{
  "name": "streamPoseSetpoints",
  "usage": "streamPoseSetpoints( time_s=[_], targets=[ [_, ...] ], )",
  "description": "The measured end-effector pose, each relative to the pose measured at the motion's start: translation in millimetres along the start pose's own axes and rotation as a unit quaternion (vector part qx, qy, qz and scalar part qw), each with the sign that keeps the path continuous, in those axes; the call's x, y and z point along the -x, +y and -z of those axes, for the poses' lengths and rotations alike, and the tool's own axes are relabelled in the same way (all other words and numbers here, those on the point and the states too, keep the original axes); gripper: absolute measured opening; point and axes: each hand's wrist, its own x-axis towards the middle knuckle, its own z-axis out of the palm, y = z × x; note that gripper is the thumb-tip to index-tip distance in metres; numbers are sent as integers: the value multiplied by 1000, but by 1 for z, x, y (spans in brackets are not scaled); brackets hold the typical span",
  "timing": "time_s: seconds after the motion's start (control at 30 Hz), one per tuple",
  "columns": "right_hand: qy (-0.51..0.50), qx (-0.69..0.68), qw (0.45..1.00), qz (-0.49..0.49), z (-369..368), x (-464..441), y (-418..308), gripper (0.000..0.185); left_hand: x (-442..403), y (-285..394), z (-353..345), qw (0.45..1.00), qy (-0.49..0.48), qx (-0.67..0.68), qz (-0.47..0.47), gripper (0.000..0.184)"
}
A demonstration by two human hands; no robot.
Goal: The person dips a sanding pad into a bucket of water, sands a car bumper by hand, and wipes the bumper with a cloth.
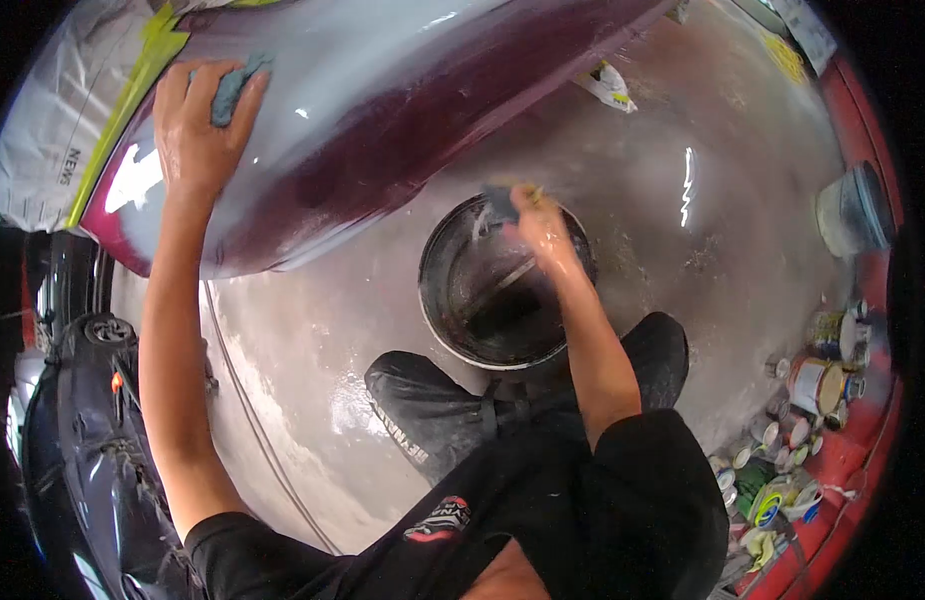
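Burgundy paint shows in wide bands on a curved, glossy car panel, with pale grey patches clouding its upper face and near corner, and bright lamp reflections on its surface. It lies across the upper left, in front of the seated person; yellow-green tape edges its left end, where a pale masking sheet printed "NEWS" begins.

The left hand rests on the grey area of that end, arm stretched out. Its fingers are bent and slightly apart, and a crumpled blue-grey pad is pinched between them and the thumb, against the panel.

The right hand, wet and blurred, is above a round black bucket standing on the floor between the person's knees. A dark smudge of something shows at its fingertips, over the bucket's far rim; from where I stand I cannot tell how far open those fingers are, or whether they grip it.
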Motion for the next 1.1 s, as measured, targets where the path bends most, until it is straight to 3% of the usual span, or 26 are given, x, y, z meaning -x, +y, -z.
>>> streamPoseSetpoints(
  time_s=[0.07,0.13,0.2,0.27,0.33,0.43,0.47,0.5,0.53,0.57,0.6,0.67,0.7,0.77,0.83,0.87,0.97,1.0,1.07,1.1],
  targets=[
    [160,19,959,235,-6,-4,-46,55,0,0,0,1000,-4,-13,6,23],
    [309,44,836,451,-32,-31,-93,60,0,-3,-3,1000,0,-14,0,23],
    [345,6,807,479,-87,-44,-135,68,1,-7,-7,1000,6,-3,-18,24],
    [336,234,787,461,-164,-37,-125,76,1,-6,-10,1000,7,-13,-26,23],
    [249,233,724,599,-224,-36,-67,82,1,-8,-10,999,0,-16,-32,23],
    [212,235,755,574,-157,-65,-66,80,1,-5,-8,1000,4,-5,-31,22],
    [324,176,729,577,-118,-88,-94,83,0,-5,-10,1000,1,-2,-29,22],
    [374,132,769,501,-78,-112,-121,73,1,-6,-14,1000,-1,-10,-26,21],
    [311,150,848,403,-22,-119,-154,60,2,-7,-17,1000,-7,-15,-22,21],
    [483,5,802,351,1,-175,-168,72,1,-8,-21,999,-15,-21,-19,22],
    [521,21,783,340,7,-206,-164,72,1,-7,-21,999,-24,-27,-18,22],
    [400,138,822,382,-33,-168,-137,63,-1,-6,-19,999,-16,-24,-16,22],
    [377,103,826,406,-75,-112,-132,72,-1,-7,-15,999,-14,-22,-18,22],
    [286,247,810,449,-163,-46,-76,80,-1,-4,-8,1000,-8,-14,-22,21],
    [244,334,724,552,-212,-52,-9,78,1,-3,-6,999,-5,-14,-28,21],
    [238,356,697,575,-210,-57,0,76,1,-5,-7,999,-1,-14,-29,21],
    [284,184,750,569,-119,-81,-60,67,2,-7,-6,999,-20,-26,-33,19],
    [309,-1,766,564,-84,-111,-93,65,1,-8,-6,999,-24,-24,-39,19],
    [326,12,832,449,-8,-146,-143,55,1,-10,-12,999,-19,-27,-40,19],
    [458,12,753,473,0,-169,-154,59,1,-9,-11,999,-19,-26,-37,19]
  ],
)
